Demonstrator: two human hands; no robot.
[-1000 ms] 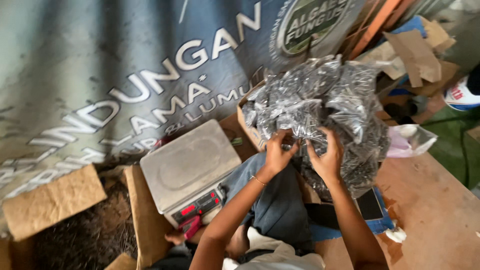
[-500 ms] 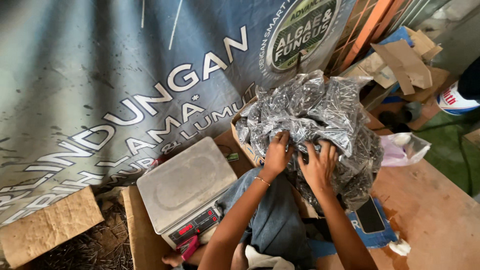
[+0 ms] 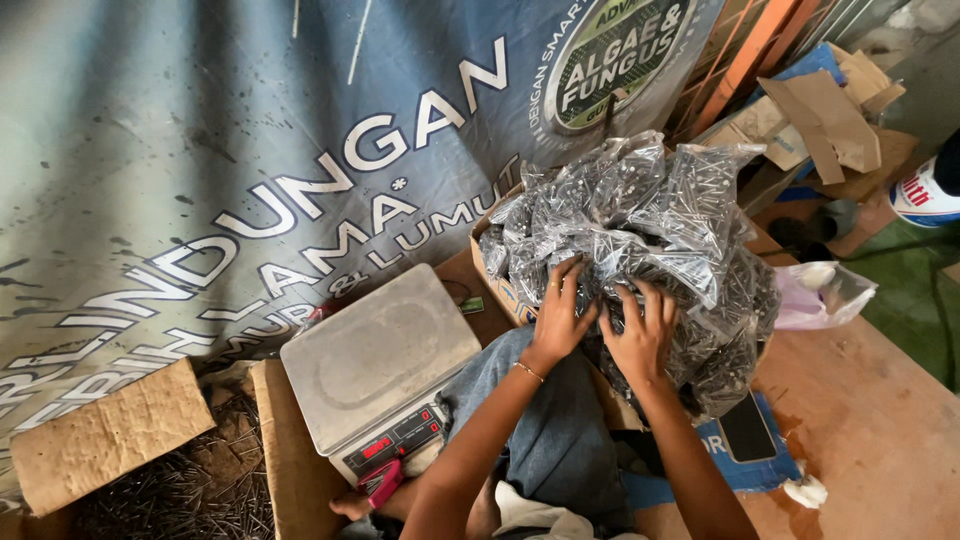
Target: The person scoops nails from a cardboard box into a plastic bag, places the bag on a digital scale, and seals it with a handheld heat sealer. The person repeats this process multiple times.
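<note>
A heap of clear plastic bags filled with dark nails (image 3: 650, 220) is piled over a cardboard box (image 3: 492, 272) in front of my knee. My left hand (image 3: 558, 312) lies on the near side of the heap, fingers spread and pressing into the bags. My right hand (image 3: 640, 335) rests beside it, fingers pushed in among the bags. Whether either hand grips one single bag is hidden by the plastic. A bracelet circles my left wrist.
A digital scale with a steel pan (image 3: 375, 355) sits left of my knee. Loose nails fill a cardboard box (image 3: 170, 495) at the lower left. A phone (image 3: 745, 428) lies on the wooden floor; a pale plastic bag (image 3: 820, 295) and cardboard scraps (image 3: 825, 115) sit to the right. A printed banner (image 3: 250, 170) hangs behind.
Both hands stay on the bag heap, fingers shifting slightly. The view has drifted, so the heap and scale sit a little differently in the picture.
</note>
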